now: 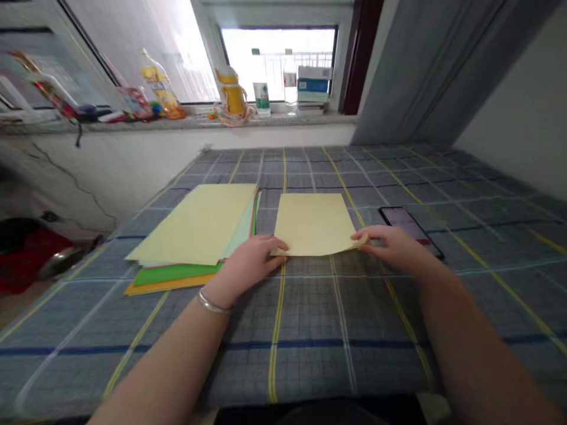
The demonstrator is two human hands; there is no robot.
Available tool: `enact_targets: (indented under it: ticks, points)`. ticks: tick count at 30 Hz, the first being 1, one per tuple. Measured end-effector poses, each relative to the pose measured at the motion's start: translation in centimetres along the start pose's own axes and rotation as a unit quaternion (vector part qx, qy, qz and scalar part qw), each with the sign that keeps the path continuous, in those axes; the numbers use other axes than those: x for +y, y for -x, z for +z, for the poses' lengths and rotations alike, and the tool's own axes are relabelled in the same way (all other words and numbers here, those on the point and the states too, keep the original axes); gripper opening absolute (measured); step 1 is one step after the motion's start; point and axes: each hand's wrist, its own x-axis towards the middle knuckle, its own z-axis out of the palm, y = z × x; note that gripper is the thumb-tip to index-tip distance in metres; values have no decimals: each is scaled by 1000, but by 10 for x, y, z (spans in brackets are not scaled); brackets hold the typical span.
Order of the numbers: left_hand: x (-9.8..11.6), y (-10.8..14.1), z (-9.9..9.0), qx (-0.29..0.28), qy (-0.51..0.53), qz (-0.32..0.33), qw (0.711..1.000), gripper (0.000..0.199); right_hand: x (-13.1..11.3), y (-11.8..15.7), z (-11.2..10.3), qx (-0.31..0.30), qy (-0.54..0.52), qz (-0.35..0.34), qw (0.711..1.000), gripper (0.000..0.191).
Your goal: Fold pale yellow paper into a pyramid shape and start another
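- From the head view, one pale yellow paper sheet point(312, 224) lies flat on the checked cloth surface point(336, 354), directly ahead of the person and between the two hands, which puts it within easy reach of both.
- The left hand point(248, 265) rests on the sheet's near left edge. Its fingers point(277, 247) are open and lie on top of the paper, apparently steadying it rather than gripping it.
- The right hand point(394, 248) is at the near right corner, which curls slightly upward. Its fingers point(358, 237) look closed on that corner in a light pinch, though the contact is partly hidden.
- One stack of coloured paper point(190, 236) lies just left of the sheet, not touching it. Its sheets are fanned, so their edges show. Pale yellow is on top, with mint, pink, green and orange visible; the exact sheet count cannot be told.
- One smartphone point(410, 227) lies face up just beyond the right hand, well clear of the paper stack.
- One silver bangle point(215, 304) circles the left wrist.
- On the window sill point(190, 123) beyond the surface stand three bottles: a yellow bottle point(233, 91), a white-labelled bottle point(261, 97) and a clear bottle point(290, 88). A stack of boxes point(314, 77) stands beside them.
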Motion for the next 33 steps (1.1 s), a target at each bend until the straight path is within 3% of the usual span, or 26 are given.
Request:
enact_targets:
  ticks: [3,6,8,11,14,16,20,23,25,29,33]
  points:
    - [-8,-3,7,11,54,-26,998,19,20,3,-8,-48,-4,66,997,25]
    - [-13,-8,15,38,92,-67,993,18,34,3,-14,-40,-20,100,994,29]
    - [-13,-11,18,55,98,-57,992,17,37,3,-15,-38,-28,116,992,30]
    - [-6,-10,17,75,109,-34,991,19,31,2,-14,-20,-18,144,989,33]
    - [2,-4,12,110,146,-99,978,24,19,4,-12,23,-81,149,985,44]
    - [5,-1,10,131,211,-130,960,25,12,6,-11,19,-159,144,976,44]
    - [10,1,12,94,312,-211,921,29,10,4,-6,22,-213,169,962,41]
    - [14,-1,14,65,265,-238,932,61,12,-3,4,33,-174,174,969,36]
    - [16,-1,15,64,195,-220,954,70,12,-10,13,46,-105,187,976,33]
    - [14,-4,19,48,51,-181,981,52,16,-24,27,72,20,186,980,31]
    - [9,-7,24,48,-65,-152,985,49,25,-35,35,118,130,157,972,35]
